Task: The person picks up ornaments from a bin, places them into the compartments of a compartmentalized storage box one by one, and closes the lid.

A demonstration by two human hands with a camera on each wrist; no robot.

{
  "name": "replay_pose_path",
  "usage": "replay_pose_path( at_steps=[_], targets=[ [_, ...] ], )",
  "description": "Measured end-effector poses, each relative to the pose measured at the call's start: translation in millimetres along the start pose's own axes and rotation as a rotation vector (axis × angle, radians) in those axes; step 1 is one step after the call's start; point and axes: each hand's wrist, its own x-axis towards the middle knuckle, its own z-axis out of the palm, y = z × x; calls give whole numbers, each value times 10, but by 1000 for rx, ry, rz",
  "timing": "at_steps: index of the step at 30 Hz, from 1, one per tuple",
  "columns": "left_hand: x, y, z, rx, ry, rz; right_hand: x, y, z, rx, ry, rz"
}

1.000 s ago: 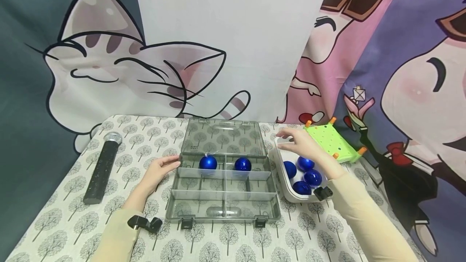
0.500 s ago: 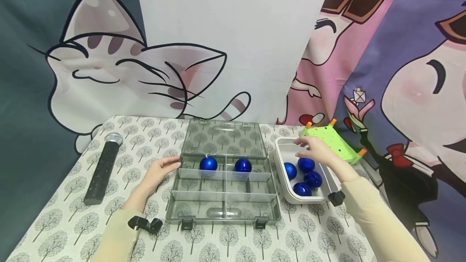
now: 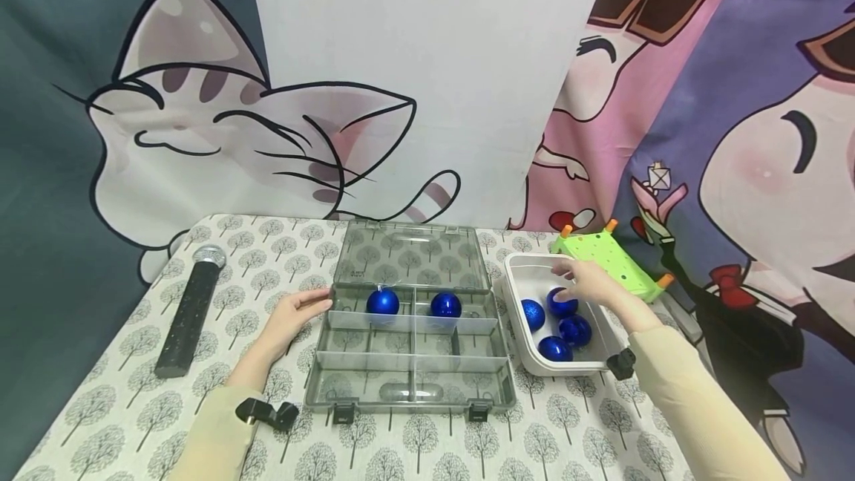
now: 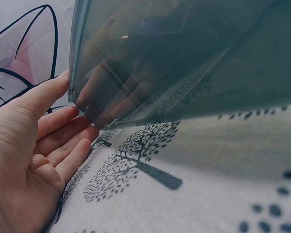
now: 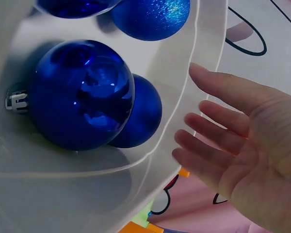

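My left hand [image 3: 289,321] is at the left side of a grey see-through divided box [image 3: 410,381], its fingertips at the wall. In the left wrist view its thumb [image 4: 53,92] touches the box edge, with the fingers loosely bent below. Two blue Christmas baubles sit in the back row of the box, a matte one [image 3: 383,304] at left and a shiny one [image 3: 445,306] at right. Over the white bin [image 3: 553,370], my right hand [image 3: 591,284] holds nothing, fingers spread above several blue baubles [image 5: 82,94]. The nearest bauble [image 3: 562,303] is partly hidden by it.
The box's lid [image 3: 410,254] lies folded back behind it. A black microphone [image 3: 190,318] lies at the left of the table. Behind the bin, to the right, stands a green pegged board [image 3: 611,262] with orange legs. A printed curtain [image 3: 427,80] hangs behind the table.
My right hand has moved from the bin's far left rim to the right and down, over the baubles in the bin. The left hand stays at the box.
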Motion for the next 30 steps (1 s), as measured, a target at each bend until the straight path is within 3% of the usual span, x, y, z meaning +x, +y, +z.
replay_pose_path(
  at_steps=[15,30],
  targets=[
    [5,-5,9,0,4,5,14,40,-7,-38,-159,77],
    [2,-1,2,2,3,-11,118,16,-37,-51,-248,65]
  ],
)
